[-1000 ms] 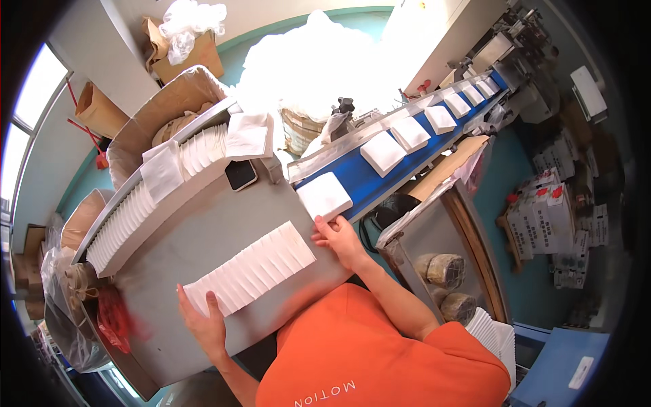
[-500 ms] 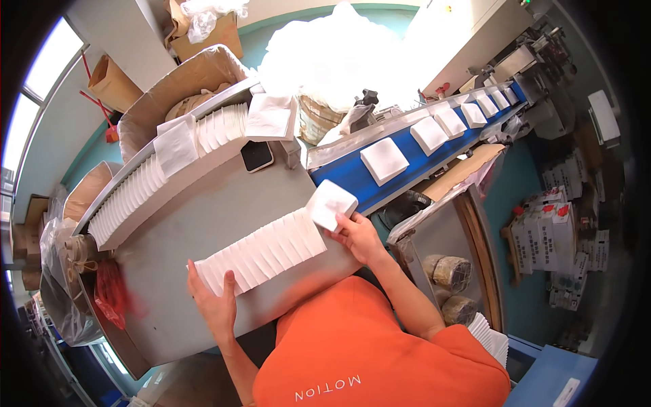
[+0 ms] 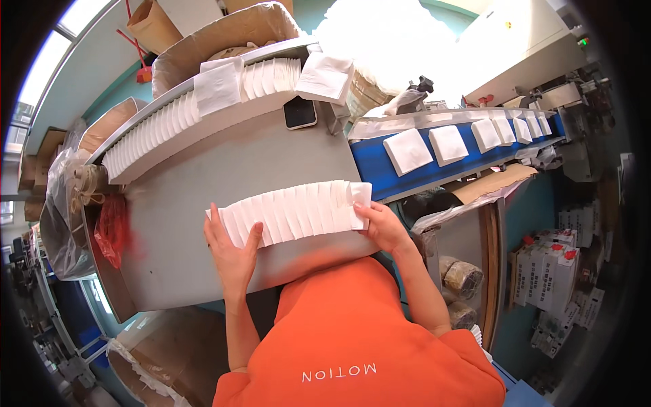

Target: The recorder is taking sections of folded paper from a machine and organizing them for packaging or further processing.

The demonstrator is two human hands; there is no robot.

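A long row of folded white paper napkins (image 3: 288, 214) stands on edge on the grey metal table in front of me. My left hand (image 3: 232, 251) rests against the row's left end, its thumb and fingers spread apart. At the right end, my right hand (image 3: 385, 227) pinches a small stack of folded napkins (image 3: 361, 197) by its lower right edge. That stack meets the last napkins of the row. My right fingertips are partly hidden around it.
A longer napkin row (image 3: 163, 125) curves along the table's (image 3: 196, 183) far edge, beside a phone (image 3: 300, 113). On the right, a blue conveyor belt (image 3: 380, 178) carries several napkin stacks. A red plastic bag (image 3: 112, 227) hangs at the left. Cardboard boxes (image 3: 230, 34) stand behind.
My right hand has brought the napkin stack down from above to the row's right end. The head view has turned right. The stacks on the belt have shifted.
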